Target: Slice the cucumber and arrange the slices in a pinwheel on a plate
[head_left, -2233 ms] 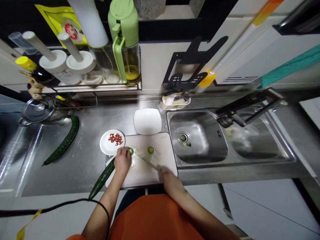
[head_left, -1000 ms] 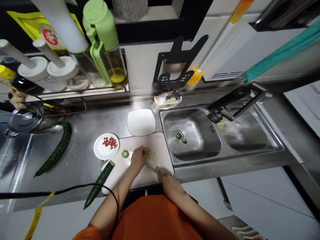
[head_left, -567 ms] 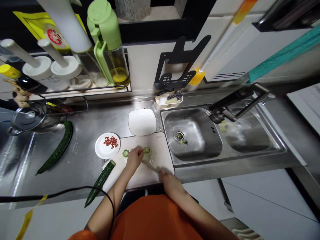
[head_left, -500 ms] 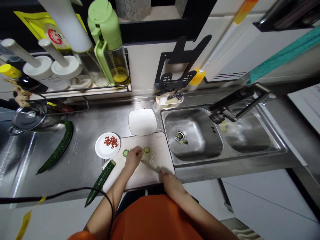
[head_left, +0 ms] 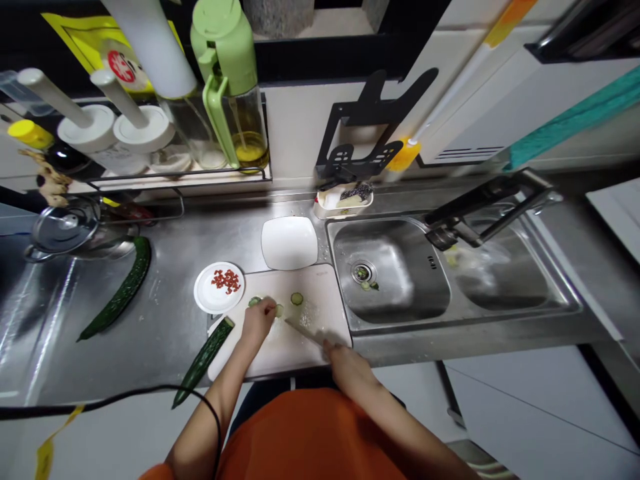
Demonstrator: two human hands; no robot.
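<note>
A white cutting board (head_left: 320,283) lies before me with a few cucumber slices on it. My left hand (head_left: 259,319) is over its left part, fingers pinched at the edge of a pale cucumber slice (head_left: 279,311). Another round slice (head_left: 297,299) lies flat to the right, and a green piece (head_left: 255,301) shows partly behind my left hand. My right hand (head_left: 347,365) grips a knife (head_left: 303,330), its blade low over the board and pointing left toward the slice. A cut length of cucumber (head_left: 205,360) rests at the board's left edge, its pale end toward the board.
Left of the board stands a white plate (head_left: 204,293) with chopped red pieces; behind it, a white square dish (head_left: 289,243). A whole cucumber (head_left: 120,293) lies farther left. The double sink (head_left: 390,267) with its faucet (head_left: 470,210) is at right. A black cable (head_left: 125,393) crosses lower left.
My left hand has moved a little left, away from the round slice lying on the right. A pale slice now shows at its fingertips. The knife stays in my right hand, almost in place.
</note>
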